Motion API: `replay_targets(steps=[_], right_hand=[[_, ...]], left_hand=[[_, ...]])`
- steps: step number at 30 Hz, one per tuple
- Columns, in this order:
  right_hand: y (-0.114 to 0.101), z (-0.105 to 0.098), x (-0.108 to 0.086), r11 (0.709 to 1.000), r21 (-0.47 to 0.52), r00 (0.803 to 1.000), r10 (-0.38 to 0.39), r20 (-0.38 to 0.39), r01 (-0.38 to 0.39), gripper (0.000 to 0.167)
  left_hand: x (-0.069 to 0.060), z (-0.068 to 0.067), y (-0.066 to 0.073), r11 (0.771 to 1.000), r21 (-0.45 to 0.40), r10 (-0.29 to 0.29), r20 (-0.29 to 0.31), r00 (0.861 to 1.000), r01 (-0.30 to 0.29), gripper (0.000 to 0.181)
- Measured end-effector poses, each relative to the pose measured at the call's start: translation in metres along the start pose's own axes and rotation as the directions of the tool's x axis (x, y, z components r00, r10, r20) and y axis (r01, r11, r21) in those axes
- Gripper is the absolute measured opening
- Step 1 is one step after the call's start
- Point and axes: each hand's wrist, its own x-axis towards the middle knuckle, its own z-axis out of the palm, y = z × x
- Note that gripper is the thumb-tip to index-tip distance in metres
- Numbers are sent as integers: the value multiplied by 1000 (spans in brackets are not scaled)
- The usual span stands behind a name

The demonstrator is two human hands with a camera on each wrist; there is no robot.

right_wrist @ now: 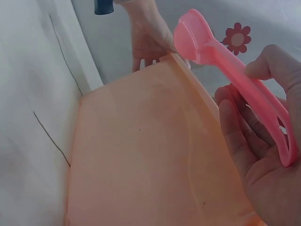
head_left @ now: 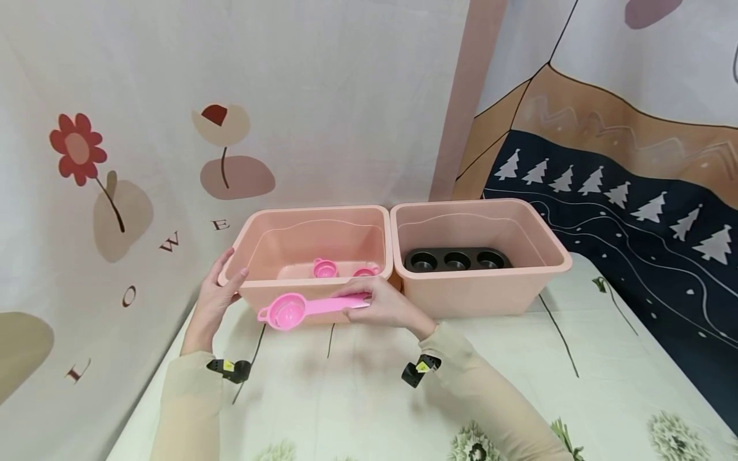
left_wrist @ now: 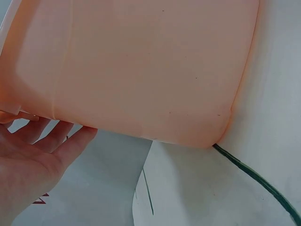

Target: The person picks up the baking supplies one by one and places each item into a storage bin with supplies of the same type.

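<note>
My right hand [head_left: 383, 304] pinches the handle of a pink measuring spoon [head_left: 288, 312] between thumb and fingers, in front of the left pink bin [head_left: 305, 283]. The spoon's round bowl points left, and in the right wrist view the spoon [right_wrist: 193, 40] slants above the bin's rim. With my left hand [head_left: 214, 301] I grip the bin's front left corner, thumb over the rim and fingers against the outside wall. Inside that bin lie a small pink measuring cup [head_left: 325, 268] and another pink piece [head_left: 366, 271], partly hidden by the front rim.
A second pink bin [head_left: 481, 275] stands right beside the first and holds a dark muffin tin [head_left: 457, 259]. Both are on a table with a pale floral cloth [head_left: 346, 397]. Printed curtains hang behind and to the sides.
</note>
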Motion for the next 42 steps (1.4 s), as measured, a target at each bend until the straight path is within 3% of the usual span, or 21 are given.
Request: replay_targets(steps=[12,25,35,42], right_hand=[[-3,-11,11,996,-62,997,-70,-33,68,28],[-12,-18,19,998,55,999,41,-27,-39,31],[-14,-33,36,999,25,999,-38,-29,39,28],[-12,-40,43,998,43,999,-36,-26,37,27]], left_hand=[[3,-1,-1,1000,2,12,-9,1000,-12,74],[5,-1,-1,996,88,-20,-11,1000,21,74],[5,-2,1,996,90,-27,-4,1000,27,74],[3,-1,-1,996,82,-27,-4,1000,27,74]])
